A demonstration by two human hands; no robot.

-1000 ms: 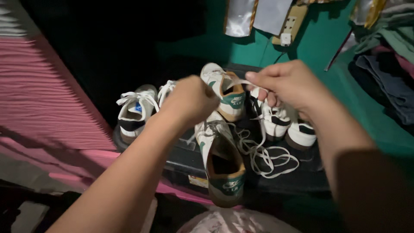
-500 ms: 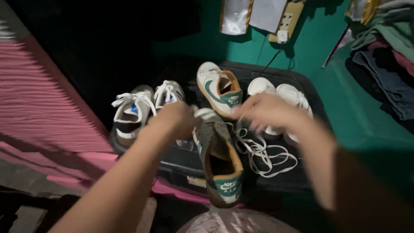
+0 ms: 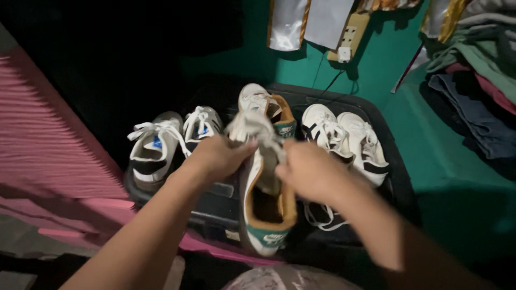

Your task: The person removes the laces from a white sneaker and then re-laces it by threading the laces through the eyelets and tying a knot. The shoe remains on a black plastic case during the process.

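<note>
A white sneaker with a green heel tab and tan lining (image 3: 267,209) lies in front of me on a black bin lid (image 3: 392,156), heel toward me. My left hand (image 3: 217,157) grips its left side near the tongue. My right hand (image 3: 307,171) is closed on its white lace at the right side; the lace and tongue blur between my hands. Its matching sneaker (image 3: 267,106) lies just behind it. A loose loop of lace (image 3: 317,217) hangs to the right, under my right wrist.
A white pair with blue tongue labels (image 3: 171,140) sits at the left of the lid, and a white pair with black stripes (image 3: 350,140) at the right. Folded clothes (image 3: 473,91) pile at far right on green floor. A pink ribbed surface (image 3: 48,145) runs along the left.
My right hand has come down from above the shoes to the near sneaker's lace. My hands now meet over its tongue, and the view has shifted closer.
</note>
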